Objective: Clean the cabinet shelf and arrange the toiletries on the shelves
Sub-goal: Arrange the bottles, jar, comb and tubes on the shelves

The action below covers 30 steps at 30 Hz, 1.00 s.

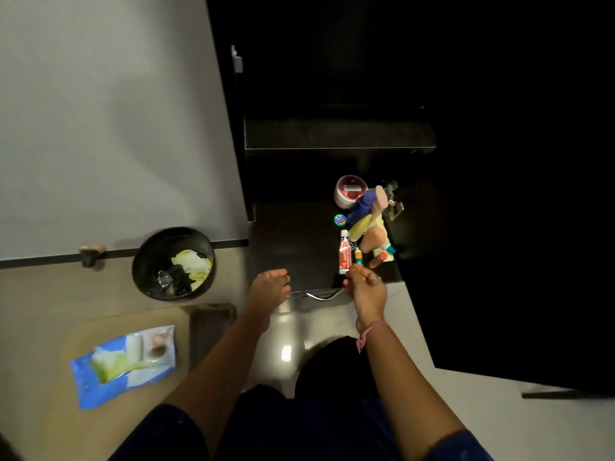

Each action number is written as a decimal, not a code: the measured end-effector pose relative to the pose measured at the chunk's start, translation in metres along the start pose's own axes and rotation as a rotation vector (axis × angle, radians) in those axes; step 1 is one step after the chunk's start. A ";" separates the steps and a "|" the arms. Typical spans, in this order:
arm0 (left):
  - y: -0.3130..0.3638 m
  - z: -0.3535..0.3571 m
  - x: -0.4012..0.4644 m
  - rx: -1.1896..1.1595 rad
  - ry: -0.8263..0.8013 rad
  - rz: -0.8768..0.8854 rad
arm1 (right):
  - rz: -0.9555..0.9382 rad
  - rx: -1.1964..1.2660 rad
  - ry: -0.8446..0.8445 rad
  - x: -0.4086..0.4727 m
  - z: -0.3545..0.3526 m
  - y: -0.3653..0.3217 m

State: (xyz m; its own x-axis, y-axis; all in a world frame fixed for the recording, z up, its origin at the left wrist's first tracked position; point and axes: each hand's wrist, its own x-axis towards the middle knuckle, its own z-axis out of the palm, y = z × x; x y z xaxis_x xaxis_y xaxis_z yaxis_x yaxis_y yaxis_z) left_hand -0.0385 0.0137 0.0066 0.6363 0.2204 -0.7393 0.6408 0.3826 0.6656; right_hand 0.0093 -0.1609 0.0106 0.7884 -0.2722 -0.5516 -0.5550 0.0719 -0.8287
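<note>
We are arranging toiletries on the bottom shelf (293, 247).
Our right hand (366, 287) is pinching the red tube (344, 252) to line it up; our left hand (269, 287) is hovering, fingers relaxed.

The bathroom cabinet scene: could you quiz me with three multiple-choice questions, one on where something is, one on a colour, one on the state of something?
1. Where do the toiletries stand?
A. in the bin
B. on the right part of the dark lower shelf
C. on the floor mat

2. What colour is the wipes pack?
A. blue and white
B. red
C. black

3. What is in the black bin?
A. nothing
B. water
C. crumpled pale wipes and dark scraps

Answers:
1 B, they cluster on the lower shelf, beyond the right hand.
2 A, its wrapper is blue with white.
3 C, yellowish wipes lie inside.
</note>
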 end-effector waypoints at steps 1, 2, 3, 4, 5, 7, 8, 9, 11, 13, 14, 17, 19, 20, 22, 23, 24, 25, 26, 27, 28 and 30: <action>0.006 0.015 0.003 0.061 0.010 0.033 | -0.047 -0.015 0.029 0.009 -0.007 -0.009; 0.012 0.032 0.008 0.094 0.019 0.046 | -0.099 -0.049 0.052 0.020 -0.014 -0.018; 0.015 0.047 0.013 0.141 0.030 0.075 | -0.157 -0.101 0.071 0.028 -0.019 -0.027; 0.016 0.060 0.021 0.199 0.064 0.114 | -0.216 -0.182 0.087 0.037 -0.023 -0.034; 0.020 0.075 0.026 0.287 0.104 0.157 | -0.269 -0.263 0.097 0.048 -0.028 -0.042; 0.031 0.103 0.031 0.396 0.151 0.245 | -0.369 -0.435 0.082 0.069 -0.034 -0.055; 0.037 0.117 0.033 0.421 0.158 0.278 | -0.402 -0.520 0.050 0.078 -0.035 -0.062; 0.042 0.127 0.036 0.441 0.160 0.302 | -0.418 -0.580 0.008 0.086 -0.035 -0.066; 0.049 0.145 0.045 0.456 0.137 0.326 | -0.434 -0.706 -0.075 0.101 -0.034 -0.074; 0.051 0.159 0.052 0.475 0.123 0.347 | -0.450 -0.846 -0.147 0.111 -0.032 -0.076; 0.052 0.164 0.054 0.508 0.135 0.369 | -0.437 -0.886 -0.169 0.115 -0.030 -0.076; 0.050 0.174 0.061 0.591 0.196 0.445 | -0.349 -0.864 -0.200 0.127 -0.026 -0.071; 0.051 0.178 0.060 0.633 0.207 0.487 | -0.296 -0.847 -0.199 0.133 -0.025 -0.065; 0.052 0.179 0.059 0.640 0.211 0.500 | -0.284 -0.833 -0.200 0.133 -0.024 -0.064; 0.053 0.181 0.057 0.661 0.225 0.537 | -0.270 -0.812 -0.208 0.132 -0.023 -0.066; 0.053 0.181 0.058 0.654 0.233 0.558 | -0.263 -0.806 -0.214 0.132 -0.022 -0.067; 0.053 0.180 0.059 0.637 0.235 0.569 | -0.256 -0.805 -0.218 0.132 -0.021 -0.068; 0.053 0.180 0.061 0.629 0.230 0.572 | -0.253 -0.806 -0.223 0.131 -0.021 -0.069; 0.054 0.179 0.062 0.629 0.223 0.567 | -0.253 -0.812 -0.221 0.130 -0.021 -0.071; 0.054 0.179 0.063 0.638 0.216 0.563 | -0.265 -0.821 -0.221 0.129 -0.021 -0.071; 0.055 0.177 0.063 0.658 0.214 0.565 | -0.278 -0.834 -0.225 0.128 -0.022 -0.071; 0.056 0.174 0.063 0.708 0.230 0.592 | -0.301 -0.853 -0.241 0.124 -0.022 -0.073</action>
State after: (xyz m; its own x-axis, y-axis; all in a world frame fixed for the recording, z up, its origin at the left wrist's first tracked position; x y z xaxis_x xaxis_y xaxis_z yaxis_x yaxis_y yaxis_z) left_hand 0.1123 -0.1073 0.0150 0.8892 0.4040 -0.2145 0.4012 -0.4635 0.7901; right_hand 0.1419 -0.2209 0.0048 0.9113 0.0487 -0.4089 -0.2499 -0.7238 -0.6432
